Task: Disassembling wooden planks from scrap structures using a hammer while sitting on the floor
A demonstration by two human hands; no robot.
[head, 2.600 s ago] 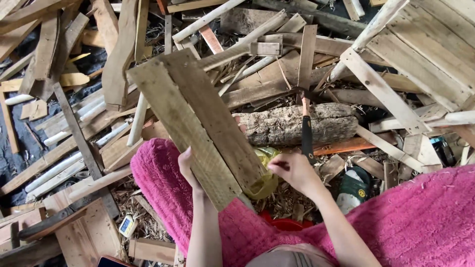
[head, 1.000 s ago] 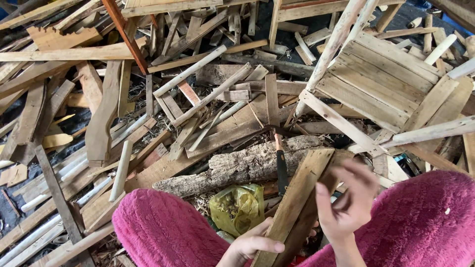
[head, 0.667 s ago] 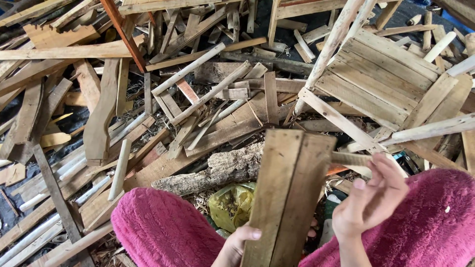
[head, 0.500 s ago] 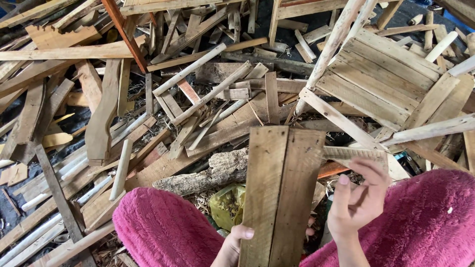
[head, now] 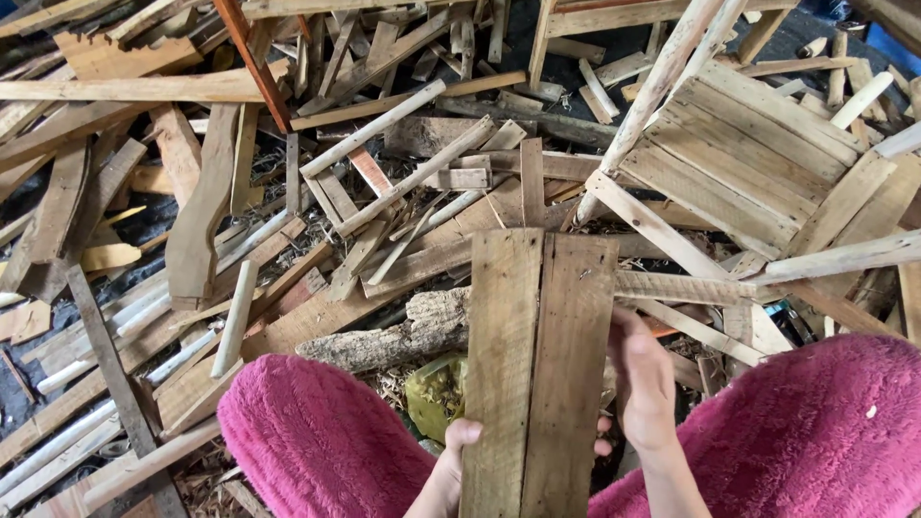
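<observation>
You're steadying the board upright: left hand pinches its bottom edge, right hand presses its 3 o'clock edge (log behind).

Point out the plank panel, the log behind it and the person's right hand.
plank panel (head: 537,364), head view, middle of its face
log (head: 393,336), head view, bark left of panel
right hand (head: 645,384), head view, back of hand

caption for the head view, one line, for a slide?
Both hands, left hand and right hand, hold a two-slat wooden panel upright above a scrap-wood pile.
</observation>
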